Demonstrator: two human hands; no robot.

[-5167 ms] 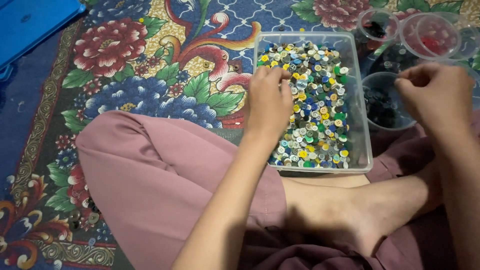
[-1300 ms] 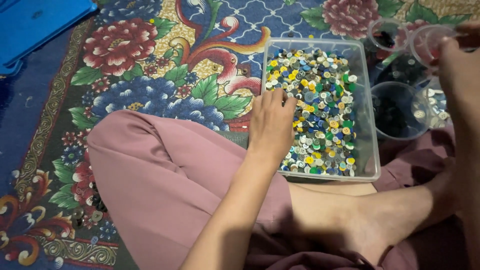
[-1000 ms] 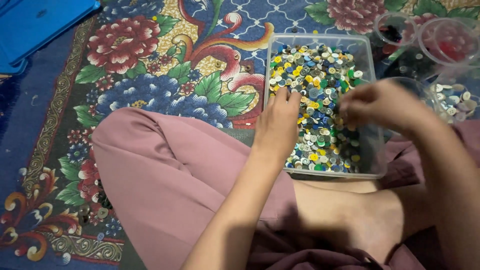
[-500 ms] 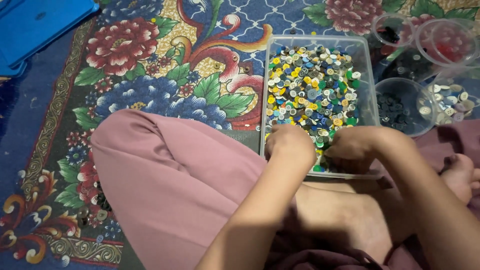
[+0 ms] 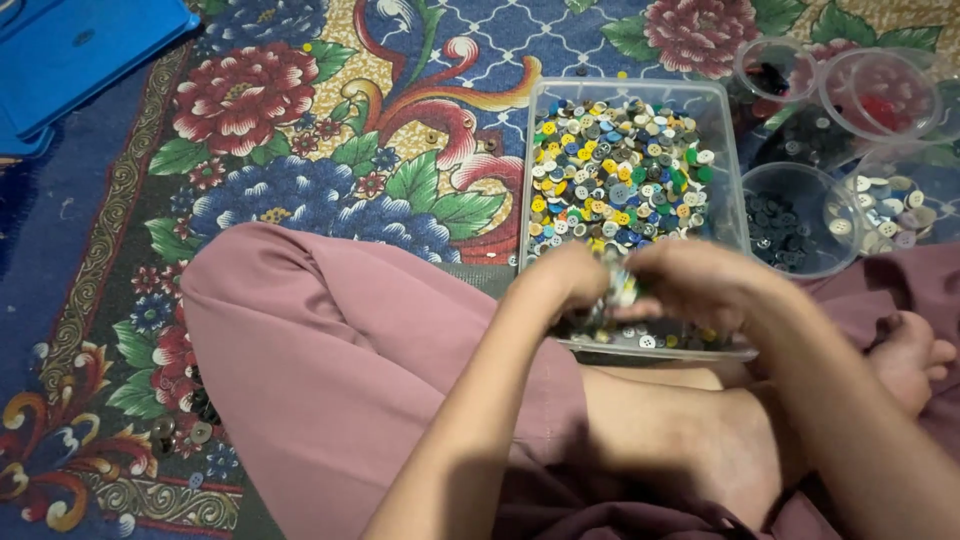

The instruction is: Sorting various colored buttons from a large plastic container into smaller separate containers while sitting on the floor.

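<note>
Mixed-colour plastic buttons (image 5: 612,180) fill most of the clear rectangular tub (image 5: 728,150), still piled from wall to wall. Left hand (image 5: 568,278) and right hand (image 5: 690,285) meet over the tub's near end, fingers curled in toward each other around a small clump of buttons between them; motion blur hides the exact grip, so whether either hand pinches or just cups is unclear.

Sorting looks only partly done. Just right of the right hand, a clear round cup (image 5: 788,232) holds dark buttons only; beyond it, a cup of whitish buttons (image 5: 890,205). Farther out past the right hand sit a tub with red pieces (image 5: 880,95) and a small cup with a few dark ones (image 5: 772,70). Each cup holds little compared with the tub, so judged from that, most of the pile remains unsorted.

Under the arms: pink-clad crossed legs (image 5: 330,350), bare foot (image 5: 905,350) right of the right wrist. Floral carpet (image 5: 260,120) below, blue lid (image 5: 70,50) far left of the left hand.
</note>
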